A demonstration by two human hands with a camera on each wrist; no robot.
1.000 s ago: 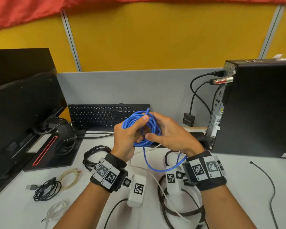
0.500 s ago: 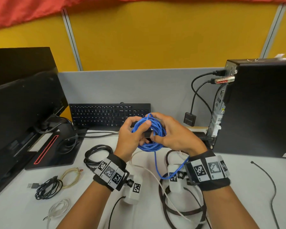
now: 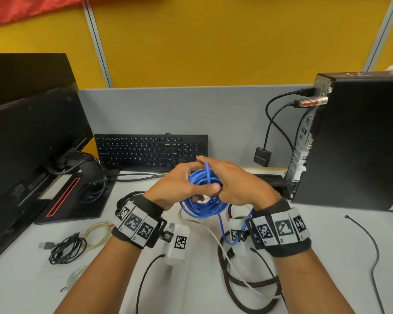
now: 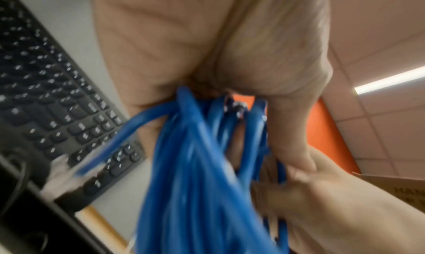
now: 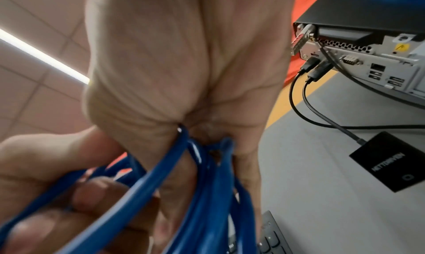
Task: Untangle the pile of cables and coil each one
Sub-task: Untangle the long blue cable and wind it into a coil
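A coil of blue cable (image 3: pixel 203 196) is held above the desk between both hands. My left hand (image 3: pixel 182 186) grips its left side, thumb laid across the loops. My right hand (image 3: pixel 232 184) grips the right side, fingers curled over the top. A loose blue tail (image 3: pixel 222 230) hangs down toward my right wrist. In the left wrist view the blue loops (image 4: pixel 202 167) pass through the palm, with a clear plug end (image 4: pixel 62 170) blurred at the left. In the right wrist view the blue strands (image 5: pixel 195 176) run under the curled fingers.
On the desk lie a brown cable loop (image 3: pixel 236 288) with a white cable (image 3: pixel 225 252) across it, a black coil (image 3: pixel 65 248), a beige coil (image 3: pixel 98 234), a white coil (image 3: pixel 75 277) and a black coil (image 3: pixel 127 198). Keyboard (image 3: pixel 150 150) behind, monitor (image 3: pixel 32 137) left, PC tower (image 3: pixel 359 137) right, loose black wire (image 3: pixel 370 252).
Both hands have turned the blue coil and drawn it lower and nearer. The hanging blue tail has become shorter as more of it wraps into the bundle.
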